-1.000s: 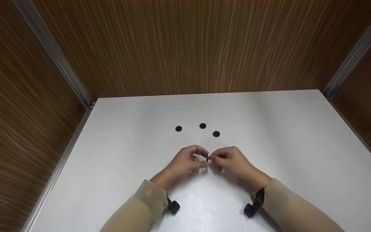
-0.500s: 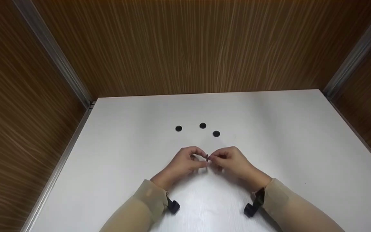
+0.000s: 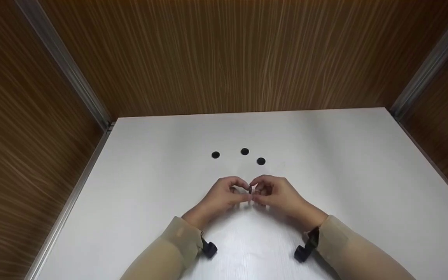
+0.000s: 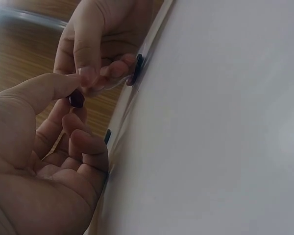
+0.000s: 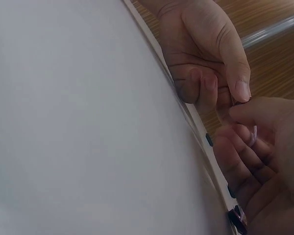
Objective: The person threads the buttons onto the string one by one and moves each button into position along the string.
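Note:
Both hands meet above the near middle of the white table (image 3: 344,175). Between their fingertips is a small black piece (image 3: 250,190), seen edge-on. My left hand (image 3: 245,193) pinches it between thumb and forefinger; the left wrist view shows the dark piece (image 4: 77,99) under the left thumb. My right hand (image 3: 256,192) pinches the same piece from the other side with curled fingers. Most of the piece is hidden by the fingers. Three black discs lie flat on the table just beyond the hands: left disc (image 3: 215,155), middle disc (image 3: 245,151), right disc (image 3: 261,161).
Wood-grain walls (image 3: 224,58) with metal corner strips (image 3: 64,66) close in the table on the left, back and right. Both forearms wear beige sleeves (image 3: 177,237) with black wrist-camera straps (image 3: 303,249).
The right hand's fingers have shifted slightly left and closed in on the piece, so the fingertips of both hands overlap more. The three discs have not moved.

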